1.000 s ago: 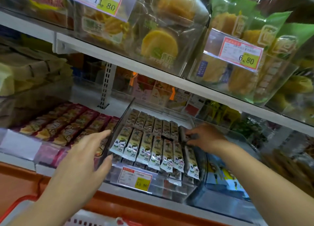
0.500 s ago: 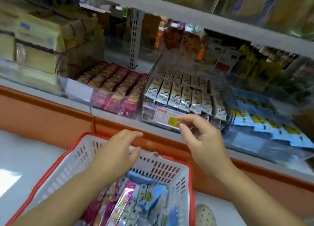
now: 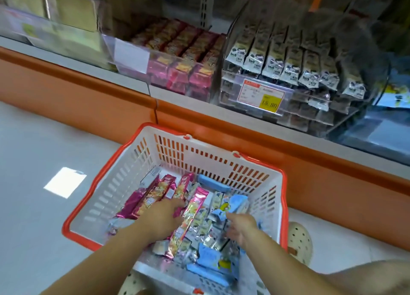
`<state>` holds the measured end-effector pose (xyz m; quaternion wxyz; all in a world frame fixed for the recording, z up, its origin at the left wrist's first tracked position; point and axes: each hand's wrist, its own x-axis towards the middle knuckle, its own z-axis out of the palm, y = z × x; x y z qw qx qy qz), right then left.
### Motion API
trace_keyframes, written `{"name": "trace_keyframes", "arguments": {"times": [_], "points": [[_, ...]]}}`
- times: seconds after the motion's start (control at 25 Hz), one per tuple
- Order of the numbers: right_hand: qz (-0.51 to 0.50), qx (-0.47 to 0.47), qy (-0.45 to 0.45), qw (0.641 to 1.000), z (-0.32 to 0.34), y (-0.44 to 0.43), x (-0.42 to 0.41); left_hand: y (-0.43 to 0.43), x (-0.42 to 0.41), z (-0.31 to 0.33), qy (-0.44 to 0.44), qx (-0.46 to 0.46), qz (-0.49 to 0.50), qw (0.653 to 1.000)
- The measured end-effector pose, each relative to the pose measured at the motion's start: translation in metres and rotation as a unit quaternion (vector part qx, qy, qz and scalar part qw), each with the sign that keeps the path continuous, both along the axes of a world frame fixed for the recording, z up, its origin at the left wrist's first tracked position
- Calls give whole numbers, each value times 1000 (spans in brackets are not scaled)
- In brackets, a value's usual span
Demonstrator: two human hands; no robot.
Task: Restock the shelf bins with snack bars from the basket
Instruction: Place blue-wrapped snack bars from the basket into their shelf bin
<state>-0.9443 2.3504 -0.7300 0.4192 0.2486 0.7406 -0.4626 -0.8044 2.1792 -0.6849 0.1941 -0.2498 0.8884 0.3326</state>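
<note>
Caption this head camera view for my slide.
Left hand and right hand reach among snack bars in the basket below shelf bins.

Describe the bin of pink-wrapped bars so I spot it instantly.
Start at the orange ledge above the basket. On the shelf behind it, the pink-bar bin stands left of centre. Its front label is plain white, whereas its right neighbour carries a yellow price tag.

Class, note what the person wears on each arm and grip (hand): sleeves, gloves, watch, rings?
The left grip and right grip are ungloved, no watch or bracelet at either wrist. The left forearm and right forearm are bare, no sleeve in view. Fingers are too blurred to rule out rings.
</note>
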Motion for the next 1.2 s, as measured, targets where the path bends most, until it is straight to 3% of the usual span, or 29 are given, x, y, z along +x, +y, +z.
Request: {"name": "trace_keyframes", "arguments": {"times": [0.16, 0.28, 0.48, 0.56, 0.64, 0.76, 0.96, 1.2], "points": [[-85, 19, 25, 996, -37, -21, 4, 10, -4, -22, 4, 45, 46, 998], [-85, 10, -1, 996, -47, -23, -2, 16, -6, -28, -17, 64, 59, 996], [-100, -49, 5, 994, -18, -19, 5, 22, -23, -14, -10, 105, 101, 989], [-58, -104, 22, 993, 4, -13, 15, 29, -35, 0, 9, 132, 134, 982], [4, -143, 60, 988, 26, -1, 26, 37, -48, 17, 54, 197, 194, 960], [79, -183, 137, 970, 61, 18, 30, 46, -59, 48, 97, 345, 264, 895], [101, -238, 254, 932, 138, 53, 7, 67, -86, 98, 165, 423, 229, 861], [84, -275, 420, 861, 234, 114, -46, 121, -146, 191, 306, 420, 105, 848]]}}
